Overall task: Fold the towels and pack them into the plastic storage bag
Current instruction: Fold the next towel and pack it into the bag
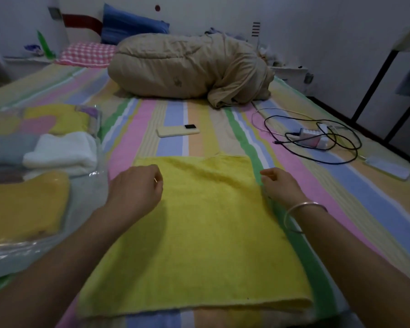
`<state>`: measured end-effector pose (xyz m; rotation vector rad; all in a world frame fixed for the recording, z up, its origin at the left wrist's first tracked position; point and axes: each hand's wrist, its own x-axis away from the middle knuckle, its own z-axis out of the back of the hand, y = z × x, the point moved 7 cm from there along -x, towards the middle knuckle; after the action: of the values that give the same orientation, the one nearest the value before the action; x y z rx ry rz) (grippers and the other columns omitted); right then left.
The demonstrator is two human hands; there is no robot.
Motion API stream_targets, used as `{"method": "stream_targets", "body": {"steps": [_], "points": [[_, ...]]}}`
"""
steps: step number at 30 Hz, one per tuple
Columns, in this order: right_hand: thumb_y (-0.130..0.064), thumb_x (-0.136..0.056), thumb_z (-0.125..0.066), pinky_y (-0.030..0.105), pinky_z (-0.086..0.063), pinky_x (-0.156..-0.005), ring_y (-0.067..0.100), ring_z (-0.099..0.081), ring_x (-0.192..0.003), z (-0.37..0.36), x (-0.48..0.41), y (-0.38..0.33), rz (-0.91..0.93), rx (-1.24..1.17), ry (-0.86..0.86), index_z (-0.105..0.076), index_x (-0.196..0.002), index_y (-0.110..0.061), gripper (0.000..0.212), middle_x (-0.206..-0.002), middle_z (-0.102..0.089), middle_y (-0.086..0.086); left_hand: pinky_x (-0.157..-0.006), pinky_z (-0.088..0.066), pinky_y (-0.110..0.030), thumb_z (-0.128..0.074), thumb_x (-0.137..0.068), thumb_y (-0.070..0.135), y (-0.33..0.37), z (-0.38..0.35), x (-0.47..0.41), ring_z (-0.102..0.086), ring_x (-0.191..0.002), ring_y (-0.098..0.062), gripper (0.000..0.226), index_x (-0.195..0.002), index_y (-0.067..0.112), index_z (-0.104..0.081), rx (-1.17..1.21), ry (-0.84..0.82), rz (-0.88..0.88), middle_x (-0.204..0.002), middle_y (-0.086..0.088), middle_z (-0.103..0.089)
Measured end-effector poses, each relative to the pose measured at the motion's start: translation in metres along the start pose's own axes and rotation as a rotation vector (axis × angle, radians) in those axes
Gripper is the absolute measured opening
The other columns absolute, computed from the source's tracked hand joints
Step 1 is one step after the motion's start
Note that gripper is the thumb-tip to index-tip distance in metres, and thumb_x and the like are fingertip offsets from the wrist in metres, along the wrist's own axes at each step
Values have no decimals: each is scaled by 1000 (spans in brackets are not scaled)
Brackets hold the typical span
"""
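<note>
A yellow towel lies flat on the striped bed sheet, folded over with its fold at the near edge. My left hand hovers over the towel's left side, fingers loosely curled, holding nothing. My right hand, a bangle on its wrist, sits at the towel's right edge with relaxed fingers; whether it touches the cloth I cannot tell. To the left lies the clear plastic storage bag. In or on it sit folded towels: a white one, a darker yellow one and a grey-blue one.
A phone in a pale case lies beyond the towel. Black and white cables with a charger and another phone lie to the right. A bundled beige duvet and pillows fill the far end of the bed.
</note>
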<state>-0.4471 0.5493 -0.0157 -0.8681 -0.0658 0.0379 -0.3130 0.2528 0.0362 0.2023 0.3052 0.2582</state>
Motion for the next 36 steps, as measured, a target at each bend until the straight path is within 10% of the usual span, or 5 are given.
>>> {"method": "stream_targets", "body": {"steps": [7, 12, 20, 25, 36], "points": [[4, -90, -51, 31, -52, -68, 22, -60, -78, -27, -98, -5, 64, -70, -178, -54, -127, -21, 44, -113, -57, 4, -89, -48, -36, -57, -81, 12, -76, -55, -117, -55, -114, -27, 37, -116, 23, -61, -104, -244, 138, -124, -6, -61], [-12, -91, -62, 12, -47, -55, 13, -61, -69, -34, -118, -23, 234, 64, -273, -65, -102, -10, 12, -99, -65, 7, -91, -46, -30, -59, -85, 9, -99, -70, -140, -57, -113, -26, 36, -120, 13, -61, 38, -321, 218, -123, -10, -62], [-8, -93, -54, 29, -50, -77, 16, -59, -80, -22, -122, -35, 243, -472, -324, -62, -77, -9, 17, -83, -61, 7, -70, -47, -25, -74, -82, 27, -105, -66, -141, -56, -61, -15, 25, -94, 6, -74, 67, -369, 251, -90, -13, -72], [-15, -84, -55, 27, -46, -72, 14, -55, -75, -35, -129, -46, 190, -649, -294, -57, -73, -15, 11, -79, -55, 4, -72, -46, -26, -73, -83, 28, -104, -67, -138, -60, -73, -24, 23, -92, 7, -73, 45, -357, 287, -95, -15, -72], [-36, -87, -55, 30, -34, -71, 21, -54, -84, -33, -137, -75, 850, 912, -3, -66, -101, -27, 20, -86, -65, -1, -76, -48, -31, -73, -83, 31, -108, -71, -142, -62, -90, -27, 16, -77, 18, -65, 20, -284, 272, -96, -9, -69]]}}
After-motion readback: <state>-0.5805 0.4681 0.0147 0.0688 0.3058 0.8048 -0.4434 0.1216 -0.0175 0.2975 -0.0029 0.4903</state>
